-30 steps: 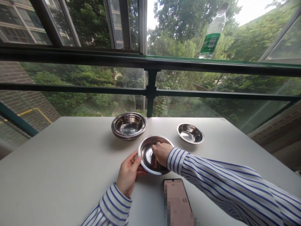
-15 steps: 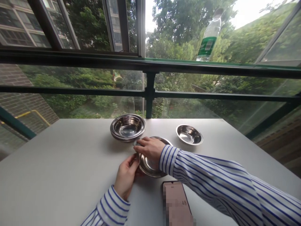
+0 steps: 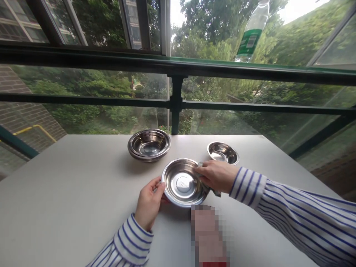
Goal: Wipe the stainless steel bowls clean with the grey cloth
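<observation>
A shiny steel bowl (image 3: pixel 182 182) sits on the white table (image 3: pixel 69 193) right in front of me. My left hand (image 3: pixel 149 200) grips its left rim, thumb on the edge. My right hand (image 3: pixel 215 175) is closed on a small grey cloth (image 3: pixel 214 191) and presses it against the bowl's right rim. Both sleeves are white with blue stripes. The inside of the bowl shows fully, with a round mark at its bottom.
A stack of steel bowls (image 3: pixel 149 144) stands at the back centre, a smaller steel bowl (image 3: pixel 222 152) at the back right. A phone (image 3: pixel 207 233) lies near the front edge. A plastic bottle (image 3: pixel 250 35) stands on the green railing (image 3: pixel 178 66) beyond the table.
My right hand has swept from the bowl's far-left rim across to its right rim with the cloth, uncovering the inside. My left hand has stayed on the left rim.
</observation>
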`<state>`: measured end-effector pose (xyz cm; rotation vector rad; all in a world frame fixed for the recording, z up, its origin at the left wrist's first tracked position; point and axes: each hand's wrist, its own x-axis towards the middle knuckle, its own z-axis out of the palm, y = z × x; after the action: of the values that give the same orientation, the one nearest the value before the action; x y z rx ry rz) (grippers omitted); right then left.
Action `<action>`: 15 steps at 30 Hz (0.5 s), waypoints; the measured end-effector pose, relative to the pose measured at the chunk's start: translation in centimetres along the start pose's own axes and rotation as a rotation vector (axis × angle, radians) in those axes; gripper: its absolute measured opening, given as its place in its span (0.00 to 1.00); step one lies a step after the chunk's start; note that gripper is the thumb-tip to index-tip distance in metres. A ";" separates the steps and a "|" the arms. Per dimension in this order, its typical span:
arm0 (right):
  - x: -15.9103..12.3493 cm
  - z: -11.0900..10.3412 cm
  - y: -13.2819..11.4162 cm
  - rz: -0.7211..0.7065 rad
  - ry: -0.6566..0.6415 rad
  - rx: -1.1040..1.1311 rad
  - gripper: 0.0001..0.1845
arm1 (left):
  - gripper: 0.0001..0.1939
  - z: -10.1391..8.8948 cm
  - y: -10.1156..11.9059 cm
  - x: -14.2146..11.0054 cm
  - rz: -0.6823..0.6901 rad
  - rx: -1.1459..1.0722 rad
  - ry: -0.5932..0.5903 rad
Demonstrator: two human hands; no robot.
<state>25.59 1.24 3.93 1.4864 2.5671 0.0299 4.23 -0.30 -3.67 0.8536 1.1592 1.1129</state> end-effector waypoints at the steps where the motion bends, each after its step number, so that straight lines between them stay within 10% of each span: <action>1: -0.5 -0.2 -0.2 -0.028 -0.006 0.021 0.10 | 0.18 0.0 0.1 0.0 0.000 0.006 -0.002; 7: 2.2 -0.4 -1.6 -0.224 0.162 -0.086 0.13 | 0.18 -0.2 0.2 0.1 0.002 0.060 -0.030; 15: 3.2 1.9 -2.8 -0.159 -0.142 0.004 0.08 | 0.17 0.3 0.1 -0.2 0.003 0.044 -0.019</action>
<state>21.91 2.41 1.33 1.2335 2.5617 -0.0984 4.48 -0.49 -3.44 0.8989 1.1707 1.0828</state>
